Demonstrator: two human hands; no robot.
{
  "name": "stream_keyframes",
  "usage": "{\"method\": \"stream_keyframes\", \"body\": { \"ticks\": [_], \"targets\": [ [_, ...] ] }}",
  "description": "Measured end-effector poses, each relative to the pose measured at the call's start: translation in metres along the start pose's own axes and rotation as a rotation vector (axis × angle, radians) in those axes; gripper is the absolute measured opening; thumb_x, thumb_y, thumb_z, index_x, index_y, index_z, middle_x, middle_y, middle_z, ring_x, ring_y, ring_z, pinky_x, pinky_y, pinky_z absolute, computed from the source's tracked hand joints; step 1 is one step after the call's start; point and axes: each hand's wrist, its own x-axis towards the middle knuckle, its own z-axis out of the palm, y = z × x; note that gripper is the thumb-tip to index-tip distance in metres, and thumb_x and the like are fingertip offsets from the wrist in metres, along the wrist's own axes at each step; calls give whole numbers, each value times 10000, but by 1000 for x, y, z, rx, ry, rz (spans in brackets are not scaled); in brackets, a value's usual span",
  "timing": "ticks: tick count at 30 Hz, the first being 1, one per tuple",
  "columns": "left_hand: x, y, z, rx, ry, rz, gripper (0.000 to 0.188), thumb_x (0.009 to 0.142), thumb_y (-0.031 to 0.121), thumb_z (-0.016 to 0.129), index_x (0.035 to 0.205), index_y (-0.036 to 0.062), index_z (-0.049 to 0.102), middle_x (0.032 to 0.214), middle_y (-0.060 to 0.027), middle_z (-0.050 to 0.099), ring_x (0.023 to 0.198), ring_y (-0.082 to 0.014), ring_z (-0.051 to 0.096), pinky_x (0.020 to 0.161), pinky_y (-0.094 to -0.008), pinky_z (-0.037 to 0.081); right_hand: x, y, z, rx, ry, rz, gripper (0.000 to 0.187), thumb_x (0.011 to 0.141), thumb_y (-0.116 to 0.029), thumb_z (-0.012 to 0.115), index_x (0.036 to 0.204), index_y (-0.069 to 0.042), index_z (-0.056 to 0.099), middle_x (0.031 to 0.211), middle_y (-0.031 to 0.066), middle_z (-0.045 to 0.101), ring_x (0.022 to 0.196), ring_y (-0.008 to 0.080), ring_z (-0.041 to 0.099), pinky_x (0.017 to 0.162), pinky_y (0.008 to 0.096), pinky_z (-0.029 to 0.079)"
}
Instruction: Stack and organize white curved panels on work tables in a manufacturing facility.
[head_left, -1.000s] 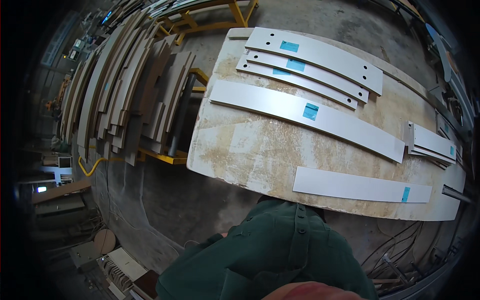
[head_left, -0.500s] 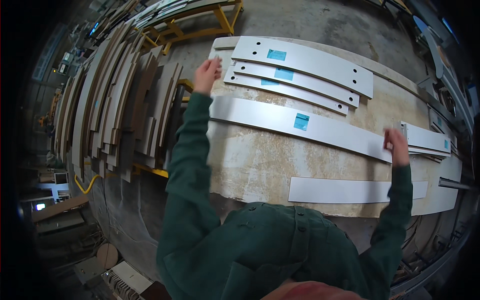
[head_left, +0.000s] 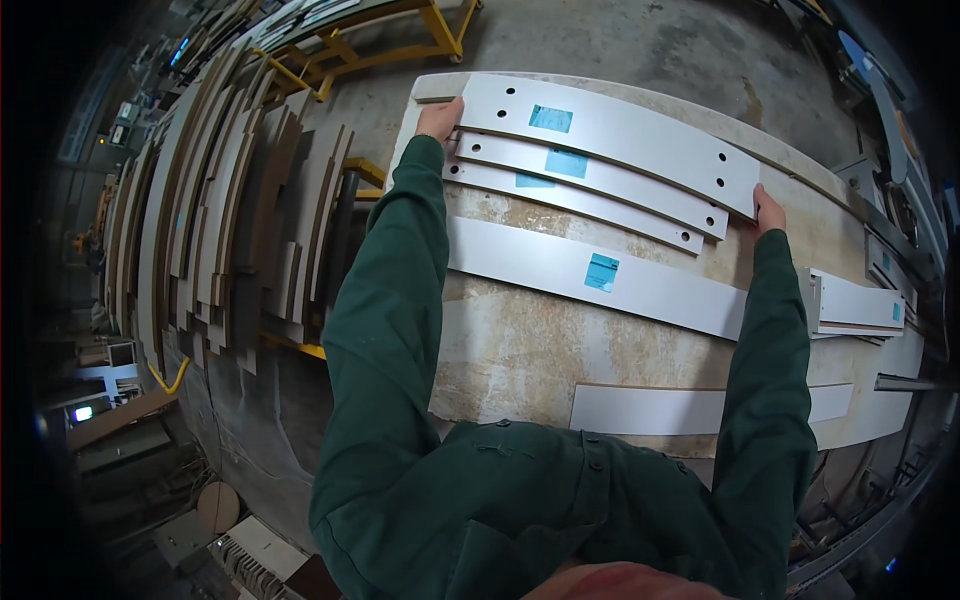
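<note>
A wide white board (head_left: 630, 130) with dark round holes near both ends and a blue label lies at the far side of the worktable (head_left: 500, 345). My left hand (head_left: 440, 118) grips its left end, and my right hand (head_left: 769, 210) grips its right end. Just nearer than it lie two narrower white boards, a holed board (head_left: 640, 185) and another holed board (head_left: 600, 212), partly overlapped. A long white board (head_left: 530, 262) with a blue label stretches across the middle, its right part hidden behind my right forearm.
A plain white strip (head_left: 640, 410) lies along the near edge, partly under my right arm. Short white panels (head_left: 855, 300) are stacked at the right. Many upright boards (head_left: 215, 210) stand on a rack to the left. A yellow-framed cart (head_left: 390, 45) is behind.
Both hands have moved away from me, from above the long middle board to the ends of the wide holed board, and have closed on it.
</note>
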Motion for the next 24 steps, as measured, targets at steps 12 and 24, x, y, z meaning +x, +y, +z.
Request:
{"method": "stream_keyframes", "body": {
  "ticks": [12,24],
  "targets": [
    [-75,6,-14,-290,100,37,345,733,250,599,939,-27,573,849,-57,581,732,-125,522,631,-243,422,-78,11,-14,215,-17,-249,405,787,-191,532,1114,24,429,1023,73,521,893,153,507,772,263,406],
    [-258,-26,-10,-578,29,-94,288,741,161,606,943,-39,556,803,-31,569,648,-77,507,549,-188,394,-218,85,-128,178,311,-222,394,791,-141,527,1105,70,418,1020,81,508,894,126,488,772,232,397]
  ]
}}
